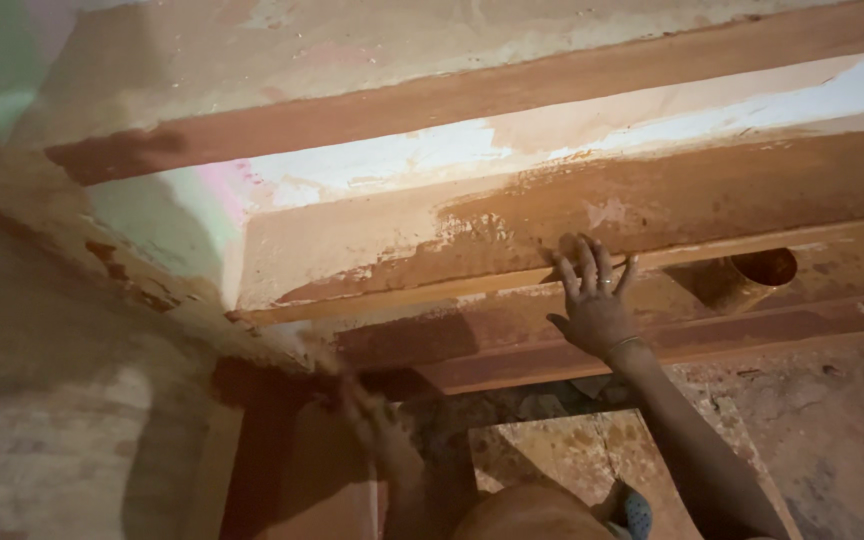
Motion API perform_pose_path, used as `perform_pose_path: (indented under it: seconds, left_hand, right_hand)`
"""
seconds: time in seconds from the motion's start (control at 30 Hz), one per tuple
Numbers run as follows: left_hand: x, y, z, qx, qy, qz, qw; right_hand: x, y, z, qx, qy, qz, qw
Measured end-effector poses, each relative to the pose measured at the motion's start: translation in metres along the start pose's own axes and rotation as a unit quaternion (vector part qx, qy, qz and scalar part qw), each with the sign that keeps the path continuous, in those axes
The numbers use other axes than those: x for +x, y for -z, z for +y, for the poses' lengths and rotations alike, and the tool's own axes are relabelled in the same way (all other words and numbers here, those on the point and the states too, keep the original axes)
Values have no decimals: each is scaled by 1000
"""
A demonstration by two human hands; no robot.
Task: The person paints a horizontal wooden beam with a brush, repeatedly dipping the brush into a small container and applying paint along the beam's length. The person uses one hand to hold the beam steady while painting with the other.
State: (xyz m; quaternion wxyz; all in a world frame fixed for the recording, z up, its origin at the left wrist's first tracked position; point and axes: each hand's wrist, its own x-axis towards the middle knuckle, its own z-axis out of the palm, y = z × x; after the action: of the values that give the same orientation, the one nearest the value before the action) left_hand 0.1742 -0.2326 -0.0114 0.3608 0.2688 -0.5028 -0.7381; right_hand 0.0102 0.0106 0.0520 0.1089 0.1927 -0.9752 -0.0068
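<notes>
Right hand (595, 300) raised at full reach, fingers spread wide and flat against the rust-brown beam (592, 215), holding nothing; left hand (370, 412) blurred lower down near the wall corner, grip impossible to tell. Overhead, patchy plastered ceiling (432, 150) and rough wall (52, 400). Short orange pipe (752, 275) poking from the beam, just right of the right hand.
</notes>
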Motion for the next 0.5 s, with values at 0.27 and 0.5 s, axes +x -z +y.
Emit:
perform_pose_path:
  seconds: [0.27, 0.5]
  left_hand:
    - [-51, -47, -41, 219, -37, -370, 902]
    - [-66, -66, -24, 109, 256, -371, 886]
  right_hand:
    - [0, -2, 4, 27, -3, 20, 999]
    - [-3, -1, 4, 42, 2, 40, 998]
